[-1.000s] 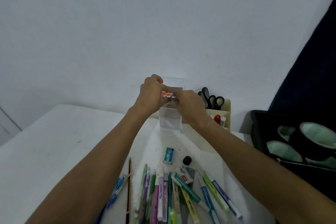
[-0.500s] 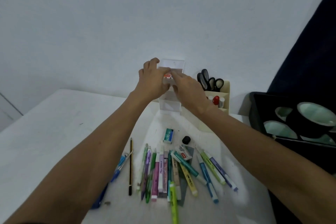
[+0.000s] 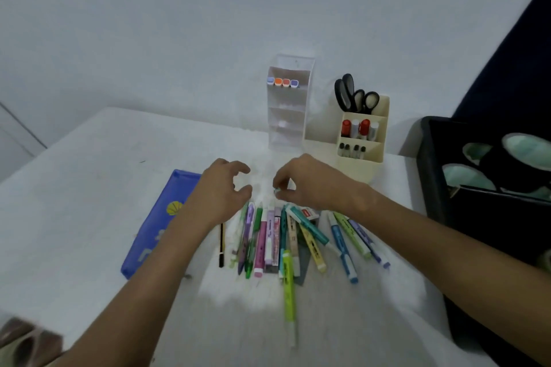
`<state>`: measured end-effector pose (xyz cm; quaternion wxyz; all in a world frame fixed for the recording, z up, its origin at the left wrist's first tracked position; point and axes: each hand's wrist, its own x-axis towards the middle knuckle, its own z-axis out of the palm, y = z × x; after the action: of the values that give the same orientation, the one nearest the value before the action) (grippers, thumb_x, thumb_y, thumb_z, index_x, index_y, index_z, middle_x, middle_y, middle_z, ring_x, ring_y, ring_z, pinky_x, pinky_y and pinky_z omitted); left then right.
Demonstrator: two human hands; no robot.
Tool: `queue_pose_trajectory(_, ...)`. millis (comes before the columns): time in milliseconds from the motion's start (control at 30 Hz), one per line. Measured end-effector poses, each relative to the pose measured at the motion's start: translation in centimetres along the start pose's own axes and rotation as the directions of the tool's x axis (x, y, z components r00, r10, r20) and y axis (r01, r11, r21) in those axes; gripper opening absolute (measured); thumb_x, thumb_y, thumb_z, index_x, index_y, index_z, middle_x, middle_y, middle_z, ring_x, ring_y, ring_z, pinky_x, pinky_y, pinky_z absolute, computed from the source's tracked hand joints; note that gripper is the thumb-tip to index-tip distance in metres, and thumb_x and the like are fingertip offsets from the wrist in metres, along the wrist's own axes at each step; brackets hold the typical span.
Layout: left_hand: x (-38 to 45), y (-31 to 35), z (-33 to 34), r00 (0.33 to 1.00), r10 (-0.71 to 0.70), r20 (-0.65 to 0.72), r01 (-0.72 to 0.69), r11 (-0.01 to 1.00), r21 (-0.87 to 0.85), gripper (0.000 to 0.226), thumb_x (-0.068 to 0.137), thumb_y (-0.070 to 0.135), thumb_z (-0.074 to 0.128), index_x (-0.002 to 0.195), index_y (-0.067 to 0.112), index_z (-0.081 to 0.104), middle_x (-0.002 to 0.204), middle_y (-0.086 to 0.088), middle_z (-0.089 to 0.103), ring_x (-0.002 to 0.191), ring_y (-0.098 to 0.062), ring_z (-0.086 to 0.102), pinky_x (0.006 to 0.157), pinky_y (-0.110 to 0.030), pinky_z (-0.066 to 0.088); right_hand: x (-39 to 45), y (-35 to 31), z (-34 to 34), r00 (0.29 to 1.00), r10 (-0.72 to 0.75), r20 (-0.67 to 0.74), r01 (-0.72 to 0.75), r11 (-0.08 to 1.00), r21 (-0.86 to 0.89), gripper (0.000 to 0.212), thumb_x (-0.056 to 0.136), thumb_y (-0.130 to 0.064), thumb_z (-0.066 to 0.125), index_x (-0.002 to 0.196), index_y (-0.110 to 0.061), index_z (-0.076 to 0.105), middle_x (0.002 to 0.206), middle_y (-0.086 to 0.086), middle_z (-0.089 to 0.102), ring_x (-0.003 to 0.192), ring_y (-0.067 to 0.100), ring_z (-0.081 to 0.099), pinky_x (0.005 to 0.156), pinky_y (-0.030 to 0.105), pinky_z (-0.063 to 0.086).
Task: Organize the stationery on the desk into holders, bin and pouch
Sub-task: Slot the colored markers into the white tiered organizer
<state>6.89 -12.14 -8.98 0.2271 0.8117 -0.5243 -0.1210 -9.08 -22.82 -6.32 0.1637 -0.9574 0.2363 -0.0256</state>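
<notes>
Here the right hand (image 3: pixel 310 183) pinches a small eraser (image 3: pixel 276 190) in its grip; the left hand (image 3: pixel 222 191) hovers loosely curled, empty.

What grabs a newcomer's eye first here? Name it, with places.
A fan of colourful pens and highlighters spreads across the white desk at centre, with the left hand and right hand hovering at its far end. Behind them a clear acrylic tiered holder shows four coloured caps on its top shelf. A flat blue pouch lies to the left.
</notes>
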Motion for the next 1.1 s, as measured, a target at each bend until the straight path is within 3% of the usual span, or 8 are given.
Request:
queue_pose_trajectory(167,-2.9,-1.1,1.7,0.99,-0.077,0.118,0.072,0.996,0.05,0.028,0.089,0.026,0.063,0.115,0.018,0.064,0.105,-0.002,0.066,0.078,-0.012,0.054,0.071,-0.021,0.043,-0.9,1.0,1.7,0.991,0.103,0.08,-0.1,0.994,-0.034,0.037,0.085,-0.035,0.068,0.116,-0.014,0.065,0.108,0.003,0.066,0.093,0.015,0.059,0.078,0.025,0.047)
queue_pose_trajectory(267,-3.6,-1.0,2.3,0.982,-0.093,0.165,0.086,0.995,0.052,0.023,0.088,0.027,0.064,0.108,0.017,0.067,0.092,-0.001,0.07,0.067,-0.011,0.055,0.057,-0.018,0.042,-1.0,1.8,2.8,0.976,0.176,0.132,-0.171,0.984,-0.05,0.046,0.081,-0.041,0.07,0.118,-0.015,0.062,0.111,0.005,0.061,0.091,0.018,0.059,0.077,0.029,0.05)
queue_pose_trajectory(333,-3.6,-0.5,2.8,0.979,-0.091,0.181,0.088,0.996,0.023,0.021,0.087,0.03,0.065,0.103,0.016,0.068,0.081,0.003,0.065,0.062,-0.007,0.053,0.05,-0.013,0.036,-1.0,2.0,3.3,0.966,0.208,0.156,-0.203,0.978,-0.046,0.049,0.08,-0.042,0.072,0.119,-0.015,0.061,0.112,0.006,0.06,0.09,0.018,0.06,0.078,0.031,0.052)
queue_pose_trajectory(467,-3.2,1.1,3.8,0.975,-0.135,0.178,0.131,0.991,0.032,0.03,0.081,0.045,0.068,0.083,0.015,0.064,0.073,0.002,0.06,0.065,-0.011,0.056,0.056,-0.023,0.043,-1.1,1.8,4.2,0.965,0.223,0.141,-0.216,0.974,-0.062,0.05,0.081,-0.042,0.071,0.12,-0.012,0.061,0.114,0.009,0.061,0.093,0.021,0.061,0.078,0.031,0.052)
queue_pose_trajectory(633,-3.9,2.3,5.0,0.941,-0.208,0.267,0.176,0.974,0.139,0.046,0.075,0.045,0.072,0.05,0.016,0.047,0.047,0.001,0.048,0.043,-0.011,0.047,0.05,-0.024,0.042,-1.2,1.5,4.8,0.968,0.237,0.089,-0.236,0.972,-0.02,0.04,0.082,-0.038,0.07,0.111,-0.01,0.065,0.113,0.01,0.063,0.09,0.019,0.062,0.077,0.033,0.055)
queue_pose_trajectory(800,-4.1,2.2,5.0,0.949,-0.217,0.23,0.195,0.974,0.115,0.04,0.08,0.036,0.067,0.053,0.013,0.049,0.048,0.001,0.047,0.044,-0.011,0.046,0.047,-0.023,0.039,-1.3,1.7,4.3,0.961,0.268,0.063,-0.274,0.954,0.121,0.031,0.081,-0.03,0.071,0.104,-0.009,0.068,0.109,0.008,0.066,0.085,0.015,0.061,0.072,0.027,0.054)
queue_pose_trajectory(900,-3.7,2.2,3.7,0.957,-0.215,0.197,0.207,0.977,0.058,0.035,0.082,0.037,0.064,0.063,0.009,0.055,0.053,-0.003,0.057,0.05,-0.017,0.057,0.053,-0.032,0.05,-1.2,1.6,2.6,0.965,0.26,0.031,-0.26,0.938,0.23,0.03,0.079,-0.029,0.072,0.102,-0.009,0.07,0.103,0.005,0.069,0.082,0.012,0.063,0.066,0.022,0.052)
queue_pose_trajectory(1100,-0.4,3.1,-1.2,0.989,-0.119,-0.091,0.109,0.988,-0.113,0.025,0.084,0.042,0.066,0.086,0.018,0.06,0.076,-0.001,0.069,0.065,-0.017,0.065,0.062,-0.03,0.052,-0.4,1.3,-3.0,0.94,0.254,-0.229,-0.127,0.88,0.457,0.032,0.083,-0.023,0.07,0.114,-0.011,0.068,0.101,0.0,0.07,0.08,0.007,0.064,0.063,0.016,0.051)
